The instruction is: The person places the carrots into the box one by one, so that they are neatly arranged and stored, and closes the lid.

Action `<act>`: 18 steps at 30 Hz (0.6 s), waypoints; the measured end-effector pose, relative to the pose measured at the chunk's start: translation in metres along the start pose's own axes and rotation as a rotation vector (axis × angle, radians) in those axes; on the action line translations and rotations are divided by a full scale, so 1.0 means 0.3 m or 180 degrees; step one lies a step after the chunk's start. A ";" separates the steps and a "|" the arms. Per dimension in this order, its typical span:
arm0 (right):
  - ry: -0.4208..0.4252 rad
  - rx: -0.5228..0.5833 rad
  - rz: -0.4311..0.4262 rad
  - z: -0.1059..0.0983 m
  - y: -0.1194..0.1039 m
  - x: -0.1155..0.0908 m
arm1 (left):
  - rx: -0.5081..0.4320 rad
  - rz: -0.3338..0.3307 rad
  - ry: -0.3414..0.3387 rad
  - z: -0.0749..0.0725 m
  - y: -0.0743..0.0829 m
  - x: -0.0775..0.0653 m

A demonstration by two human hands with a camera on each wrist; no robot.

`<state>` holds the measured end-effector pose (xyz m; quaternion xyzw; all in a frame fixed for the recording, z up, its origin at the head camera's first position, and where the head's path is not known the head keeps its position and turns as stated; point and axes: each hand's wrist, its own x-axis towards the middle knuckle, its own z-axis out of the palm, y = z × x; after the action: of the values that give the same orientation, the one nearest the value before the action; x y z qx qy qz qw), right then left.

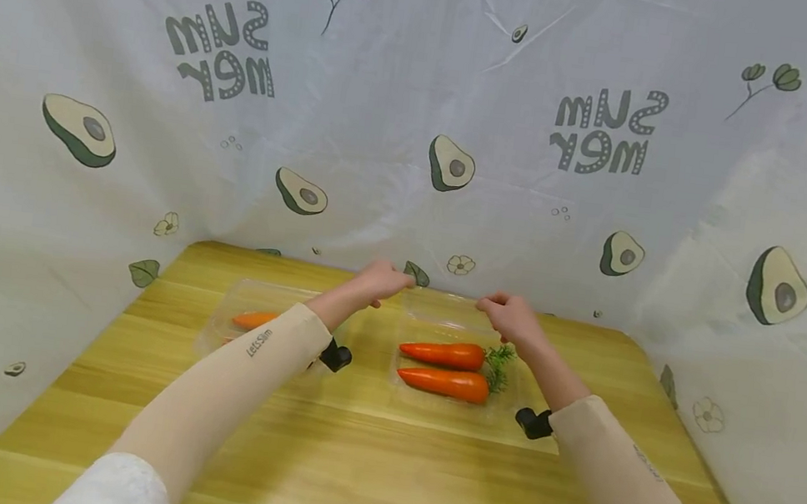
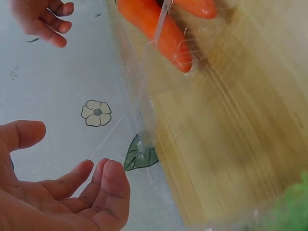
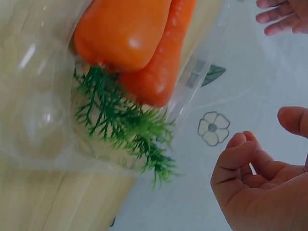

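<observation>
Two orange carrots with feathery green tops lie side by side in a clear plastic box. Its transparent lid stands raised along the far side. At the lid's left end is my left hand, thumb and fingers spread apart with nothing visible between them in the left wrist view. My right hand is at the lid's right end. Seen from the right wrist, its fingers bend loosely, and the thumb stands away from them with a gap between.
To the left, another clear box holds an orange carrot, partly hidden behind my left forearm. The wooden table ends at a pale curtain printed with avocados, which hangs behind and along both sides.
</observation>
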<state>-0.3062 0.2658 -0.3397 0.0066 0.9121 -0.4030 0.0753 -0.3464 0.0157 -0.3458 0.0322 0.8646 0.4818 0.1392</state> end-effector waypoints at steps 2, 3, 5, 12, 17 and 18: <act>-0.0023 -0.0073 0.0035 -0.010 0.010 0.013 | -0.0013 -0.0073 0.0009 0.011 -0.001 0.022; -0.0027 -0.0101 0.0063 -0.014 0.017 0.020 | -0.0018 -0.0103 0.0018 0.017 -0.003 0.034; -0.0042 -0.0158 0.0104 -0.025 0.028 0.033 | -0.0060 -0.0150 0.0021 0.028 0.000 0.053; -0.0005 -0.0317 0.0225 -0.057 0.074 0.069 | -0.0169 -0.0298 -0.0044 0.069 -0.002 0.092; 0.0005 -0.0360 0.0301 -0.071 0.103 0.091 | -0.0119 -0.0365 -0.0038 0.083 -0.020 0.109; 0.0001 -0.0357 0.0316 -0.073 0.109 0.095 | -0.0099 -0.0352 -0.0035 0.085 -0.026 0.112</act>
<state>-0.3350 0.3025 -0.3533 0.0477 0.9318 -0.3471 0.0952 -0.3711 0.0389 -0.3721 -0.0150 0.8567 0.4865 0.1708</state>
